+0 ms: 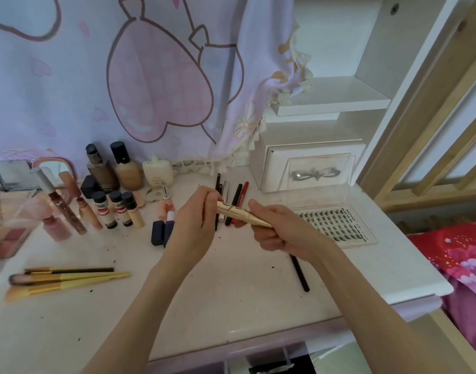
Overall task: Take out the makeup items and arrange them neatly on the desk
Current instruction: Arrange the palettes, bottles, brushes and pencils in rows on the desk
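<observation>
Both of my hands hold a gold tube (238, 211) level above the white desk (231, 292). My left hand (195, 224) pinches its left end and my right hand (276, 230) grips its right end. Behind the tube lies a row of black and red pencils (233, 195). One black pencil (300, 273) lies apart under my right wrist. Foundation bottles (113, 168), three small black-capped tubes (118, 209), lip glosses (64, 206) and dark lipstick cases (161, 232) stand or lie at the back left. Three brushes (64, 279) lie at the front left.
A clear case of false lashes (336, 222) lies at the right, before a white drawer box (307, 168). A blush palette (7, 238) and mirror (56, 168) are at the far left. A drawer (272, 360) stands open under the desk's front edge. Red bedding (458, 255) lies beyond the right edge.
</observation>
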Action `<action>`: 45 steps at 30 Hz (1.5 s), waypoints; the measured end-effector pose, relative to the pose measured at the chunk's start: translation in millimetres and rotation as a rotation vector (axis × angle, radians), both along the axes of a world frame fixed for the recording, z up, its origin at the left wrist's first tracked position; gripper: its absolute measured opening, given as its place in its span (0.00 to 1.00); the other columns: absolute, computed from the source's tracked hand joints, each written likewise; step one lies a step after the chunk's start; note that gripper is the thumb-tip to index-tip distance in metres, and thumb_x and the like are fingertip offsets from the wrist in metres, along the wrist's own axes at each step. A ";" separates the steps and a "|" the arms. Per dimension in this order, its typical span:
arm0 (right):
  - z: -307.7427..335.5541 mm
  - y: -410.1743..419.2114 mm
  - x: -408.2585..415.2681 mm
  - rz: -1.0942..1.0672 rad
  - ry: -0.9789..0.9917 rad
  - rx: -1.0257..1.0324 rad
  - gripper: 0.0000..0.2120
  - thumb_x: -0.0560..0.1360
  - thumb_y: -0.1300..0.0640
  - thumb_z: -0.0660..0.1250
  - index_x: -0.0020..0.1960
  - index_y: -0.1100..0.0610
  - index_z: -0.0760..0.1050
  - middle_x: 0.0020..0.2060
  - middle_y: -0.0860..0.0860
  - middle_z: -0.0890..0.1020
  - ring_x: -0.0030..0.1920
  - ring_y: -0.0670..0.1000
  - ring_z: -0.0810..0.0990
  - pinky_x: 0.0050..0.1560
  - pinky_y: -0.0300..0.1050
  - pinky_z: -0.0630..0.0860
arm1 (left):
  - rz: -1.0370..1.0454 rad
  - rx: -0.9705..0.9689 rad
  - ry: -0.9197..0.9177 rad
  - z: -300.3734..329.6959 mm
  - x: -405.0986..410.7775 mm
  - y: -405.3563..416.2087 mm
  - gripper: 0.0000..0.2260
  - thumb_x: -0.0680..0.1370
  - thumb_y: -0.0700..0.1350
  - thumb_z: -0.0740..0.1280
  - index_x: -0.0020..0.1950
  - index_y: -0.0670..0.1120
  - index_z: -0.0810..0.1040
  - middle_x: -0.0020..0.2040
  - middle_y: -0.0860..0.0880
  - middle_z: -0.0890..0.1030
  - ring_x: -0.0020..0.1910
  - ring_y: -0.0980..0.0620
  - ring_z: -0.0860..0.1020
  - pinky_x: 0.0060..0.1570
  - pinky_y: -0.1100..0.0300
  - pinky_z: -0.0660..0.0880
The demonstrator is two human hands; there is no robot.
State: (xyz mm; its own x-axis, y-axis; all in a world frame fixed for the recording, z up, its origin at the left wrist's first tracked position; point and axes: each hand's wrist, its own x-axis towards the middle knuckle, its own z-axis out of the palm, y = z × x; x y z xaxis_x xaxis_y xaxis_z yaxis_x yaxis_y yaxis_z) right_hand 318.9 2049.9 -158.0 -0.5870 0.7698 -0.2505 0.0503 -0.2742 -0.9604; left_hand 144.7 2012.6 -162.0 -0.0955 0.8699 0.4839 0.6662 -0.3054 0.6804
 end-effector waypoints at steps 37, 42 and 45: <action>3.5 -3.4 -42.7 -0.221 -0.034 0.111 0.10 0.76 0.60 0.63 0.37 0.58 0.72 0.21 0.47 0.64 0.22 0.46 0.58 0.24 0.38 0.55 | -0.215 -0.500 -0.107 -27.8 -21.4 -37.3 0.15 0.78 0.56 0.56 0.36 0.50 0.70 0.26 0.55 0.67 0.23 0.61 0.65 0.26 0.70 0.63; 5.6 0.6 -48.8 -0.229 -0.101 0.143 0.08 0.75 0.59 0.64 0.38 0.58 0.68 0.22 0.48 0.64 0.23 0.47 0.58 0.23 0.38 0.56 | -0.168 -0.480 -0.138 -28.2 -20.0 -33.9 0.16 0.78 0.57 0.56 0.35 0.50 0.70 0.23 0.57 0.67 0.23 0.61 0.65 0.24 0.71 0.62; 5.3 3.2 -49.7 -0.234 -0.105 0.111 0.12 0.74 0.55 0.69 0.38 0.57 0.68 0.20 0.46 0.63 0.21 0.45 0.57 0.20 0.36 0.57 | -0.151 -0.513 -0.158 -32.1 -16.9 -35.1 0.18 0.78 0.58 0.55 0.33 0.50 0.68 0.21 0.57 0.66 0.21 0.60 0.64 0.23 0.71 0.62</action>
State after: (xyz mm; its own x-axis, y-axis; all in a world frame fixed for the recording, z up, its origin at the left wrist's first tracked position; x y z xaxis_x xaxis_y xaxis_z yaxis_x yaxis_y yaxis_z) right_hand 269.2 2053.1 -152.7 -0.3650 0.9077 -0.2071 0.0982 -0.1837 -0.9781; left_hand 127.8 1977.5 -194.1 0.0119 0.9998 -0.0154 0.5182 0.0070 0.8552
